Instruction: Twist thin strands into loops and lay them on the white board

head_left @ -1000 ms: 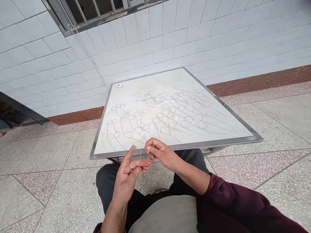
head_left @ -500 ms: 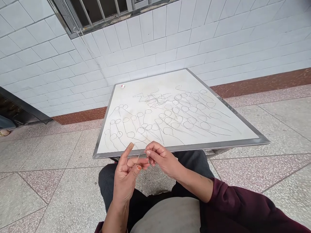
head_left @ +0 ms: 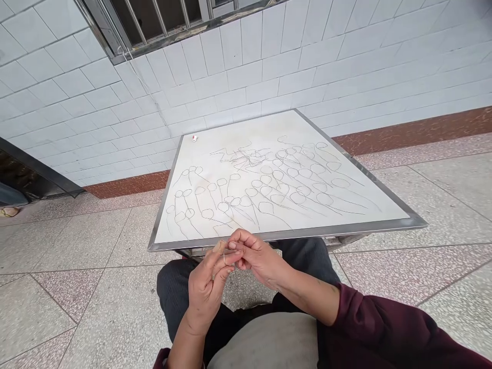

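Note:
Just in front of the table's near edge, my left hand point(head_left: 207, 282) and my right hand point(head_left: 261, 259) meet fingertip to fingertip. A thin wire point(head_left: 224, 258) passes around a finger of my left hand, and the fingers of both hands are closed on it. Most of its length is hidden by the fingers. A pale covering wraps the tip of my left index finger. On the white tabletop point(head_left: 238, 132) lie several thin wires with round loops point(head_left: 266, 207) and long tails. Behind them is a tangle of bent wires point(head_left: 246, 158).
A grey metal rim point(head_left: 288, 235) borders the tabletop. A small white and red object point(head_left: 195, 138) sits at its far left corner. Beyond the table stands a white tiled wall point(head_left: 246, 66) with a barred window point(head_left: 165, 20). My legs are under the near edge.
My left hand has moved up and right toward the right hand. Its raised index finger has bent down, and its fingers have closed in on the wire. The right hand has barely moved.

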A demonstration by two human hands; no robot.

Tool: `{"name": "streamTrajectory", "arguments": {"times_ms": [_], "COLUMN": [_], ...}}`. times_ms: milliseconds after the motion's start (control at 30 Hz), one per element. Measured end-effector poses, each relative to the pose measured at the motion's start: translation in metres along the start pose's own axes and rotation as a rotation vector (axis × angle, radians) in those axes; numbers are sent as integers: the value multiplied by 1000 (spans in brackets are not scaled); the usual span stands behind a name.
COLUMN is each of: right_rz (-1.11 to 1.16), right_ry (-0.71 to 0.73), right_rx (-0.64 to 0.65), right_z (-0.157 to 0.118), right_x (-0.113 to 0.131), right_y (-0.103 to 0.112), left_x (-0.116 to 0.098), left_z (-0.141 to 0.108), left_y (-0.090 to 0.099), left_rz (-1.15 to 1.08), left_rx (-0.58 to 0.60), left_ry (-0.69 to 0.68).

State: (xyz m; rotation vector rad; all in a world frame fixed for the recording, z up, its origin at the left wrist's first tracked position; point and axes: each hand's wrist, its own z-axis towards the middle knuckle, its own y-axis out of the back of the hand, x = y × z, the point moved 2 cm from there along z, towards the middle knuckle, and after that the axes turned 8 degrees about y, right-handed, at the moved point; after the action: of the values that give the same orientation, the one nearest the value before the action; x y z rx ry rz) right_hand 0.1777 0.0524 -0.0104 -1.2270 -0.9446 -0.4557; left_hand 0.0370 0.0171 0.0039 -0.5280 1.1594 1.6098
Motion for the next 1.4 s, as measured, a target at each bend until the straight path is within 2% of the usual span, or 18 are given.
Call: {"name": "streamTrajectory", "arguments": {"times_ms": [100,167,267,433,533,667,767,867,967,1067,1167,1267,1333,1400], "right_rz": [1,-31,-154,-450,-627,-740,-874,-851,-758,-749,-845,-954,-1039,-1169], "right_ry": [-100,-127,-64,131,182,227,299,269,191,172,242,288,308,388], "right_rx": [45,105,186,310,252,277,227,159,146,163,245,325,339,352], "right_z": [-1,1,3,-1,-5,-6,-4,-2,-1,-1,-2,-3,-4,-5], "right_x": [-6,-10,-9,8,12,5,-2,-8,-15,-17,-14,-13,-16,-20], "right_y": [0,3,15,24,22,19,20,21,23,26,26,26,28,31], "left_x": [0,0,2,4,4,5,7,9,11,14,16,16,16,15], "left_z": [1,1,0,-1,-1,-1,-2,-3,-4,-4,-5,-4,-3,-3], "left_y": [0,1,3,6,7,6,4,3,3,4,6,9,10,11], "left_rz": [77,100,98,197,260,362,402,416,456,493,506,478,452,451], "left_rx": [11,9,-9,-27,-37,-25,16,64,128,173,185,201,219,231], "left_ry": [-104,-112,-8,192,266,277,270,266,232,135,90,196,272,317]}}
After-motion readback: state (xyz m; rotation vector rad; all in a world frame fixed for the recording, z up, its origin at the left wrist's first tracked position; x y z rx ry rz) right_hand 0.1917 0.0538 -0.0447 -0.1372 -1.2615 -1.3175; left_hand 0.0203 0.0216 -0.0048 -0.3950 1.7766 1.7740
